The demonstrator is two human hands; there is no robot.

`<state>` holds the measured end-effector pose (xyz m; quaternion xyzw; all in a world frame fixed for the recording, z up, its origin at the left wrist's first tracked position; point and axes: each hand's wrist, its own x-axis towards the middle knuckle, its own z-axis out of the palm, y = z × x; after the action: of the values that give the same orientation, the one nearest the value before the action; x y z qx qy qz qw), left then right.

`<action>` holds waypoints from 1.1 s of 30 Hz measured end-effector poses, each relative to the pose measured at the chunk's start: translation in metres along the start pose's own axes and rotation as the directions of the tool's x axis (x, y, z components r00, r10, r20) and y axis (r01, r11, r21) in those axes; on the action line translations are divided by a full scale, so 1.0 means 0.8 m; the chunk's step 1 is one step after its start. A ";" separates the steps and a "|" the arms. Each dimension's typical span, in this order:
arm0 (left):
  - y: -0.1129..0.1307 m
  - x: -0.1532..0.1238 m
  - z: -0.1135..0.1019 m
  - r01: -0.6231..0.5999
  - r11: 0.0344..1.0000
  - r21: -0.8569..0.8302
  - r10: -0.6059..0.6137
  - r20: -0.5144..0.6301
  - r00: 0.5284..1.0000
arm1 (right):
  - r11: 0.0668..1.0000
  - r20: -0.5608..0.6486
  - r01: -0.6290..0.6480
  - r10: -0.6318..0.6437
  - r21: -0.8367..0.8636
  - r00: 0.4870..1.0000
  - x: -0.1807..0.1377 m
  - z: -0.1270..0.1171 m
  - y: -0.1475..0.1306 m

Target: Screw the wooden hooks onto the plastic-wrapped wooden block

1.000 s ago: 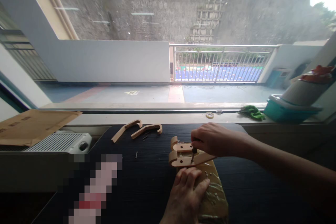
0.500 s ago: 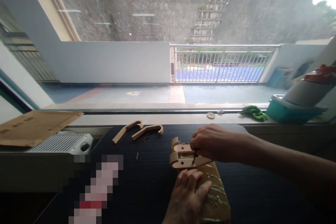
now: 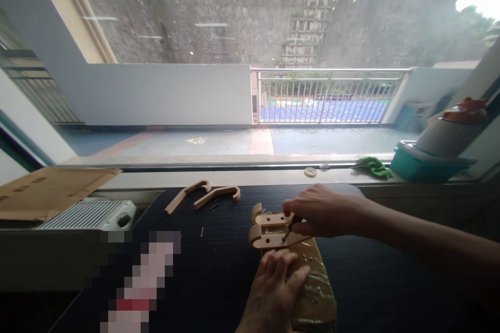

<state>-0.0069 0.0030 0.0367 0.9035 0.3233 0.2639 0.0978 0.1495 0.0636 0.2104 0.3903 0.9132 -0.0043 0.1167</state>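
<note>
A screwdriver (image 3: 287, 232) with a dark shaft is gripped in my right hand (image 3: 322, 210), which is closed round its handle. Its tip meets a hole in the nearer of two curved wooden hooks (image 3: 261, 236). That hook lies side by side with the farther wooden hook (image 3: 269, 219) on a tape-wrapped brown package (image 3: 318, 291). My left hand (image 3: 275, 283) rests on the package with its fingers bent and thumb apart, the fingertips close against the nearer hook. Small screws (image 3: 310, 258) lie on the tape by my left thumb.
Two more wooden hooks (image 3: 187, 195) lie at the back left of the black table (image 3: 226, 270), with a loose screw (image 3: 202, 231) nearby. On the windowsill are a tape roll (image 3: 310, 171), a green cloth (image 3: 371, 167) and a teal box (image 3: 425, 164). A cardboard sheet (image 3: 58, 192) covers a white heater (image 3: 89, 214).
My right hand has tilted the screwdriver, so its handle leans farther right and more of the shaft shows. My left hand stays on the package. The whole view has shifted slightly.
</note>
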 end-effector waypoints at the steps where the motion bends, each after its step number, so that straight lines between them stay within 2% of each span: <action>1: 0.000 0.000 0.000 -0.004 1.000 0.000 0.004 -0.002 1.000 | 1.000 0.011 0.010 -0.010 -0.011 1.000 0.001 -0.004 -0.002; 9: 0.000 0.002 -0.008 -0.025 1.000 0.016 0.025 -0.010 1.000 | 0.988 0.076 0.131 -0.124 -0.087 0.989 0.016 -0.009 -0.007; 12: -0.001 0.001 -0.007 -0.032 0.999 0.008 0.032 -0.008 0.999 | 0.993 0.096 0.079 -0.071 -0.083 0.993 0.016 -0.001 -0.001; 16: 0.000 0.001 -0.004 -0.023 1.000 -0.008 0.023 -0.019 1.000 | 0.997 0.063 0.030 -0.026 -0.071 0.998 0.014 0.007 0.000; 22: 0.005 0.000 -0.003 0.030 0.999 -0.031 -0.030 -0.010 1.000 | 0.991 0.086 0.013 -0.002 -0.136 0.996 0.015 -0.005 -0.011; 29: 0.001 0.000 -0.003 0.006 1.000 -0.026 -0.006 0.011 1.000 | 0.953 0.050 0.216 -0.210 -0.214 0.976 0.025 -0.002 -0.016; 33: -0.003 -0.001 0.000 -0.013 1.000 -0.016 0.013 0.002 1.000 | 0.951 0.058 0.247 -0.240 -0.185 0.969 0.031 0.008 -0.014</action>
<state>-0.0084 0.0043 0.0356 0.9050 0.3153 0.2661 0.1035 0.1265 0.0730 0.1981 0.2617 0.9484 0.0619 0.1679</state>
